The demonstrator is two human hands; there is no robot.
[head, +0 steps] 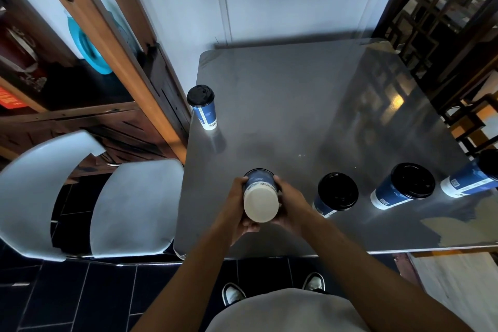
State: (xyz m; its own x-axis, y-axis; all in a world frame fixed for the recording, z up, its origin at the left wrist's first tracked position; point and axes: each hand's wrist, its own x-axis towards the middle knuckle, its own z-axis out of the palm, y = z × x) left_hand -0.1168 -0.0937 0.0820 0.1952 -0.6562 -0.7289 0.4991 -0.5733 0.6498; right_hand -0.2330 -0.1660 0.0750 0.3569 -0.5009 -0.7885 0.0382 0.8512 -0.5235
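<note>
We hold a blue paper cup (260, 194), tipped so its white base faces us, above the near edge of the grey metal table (296, 105). Our left hand (238, 206) and right hand (289, 205) curl round its sides. Three black-lidded blue cups (404, 187) stand to the right, and another lidded cup (203, 106) at the table's left edge.

A steel table (296, 105) carries a lone lidded blue paper cup (203, 109) at its left edge and a row of three cups (404, 187) (black lids on) at right. A pale chair (134, 205) stands left, near wooden shelving (113, 43).
</note>
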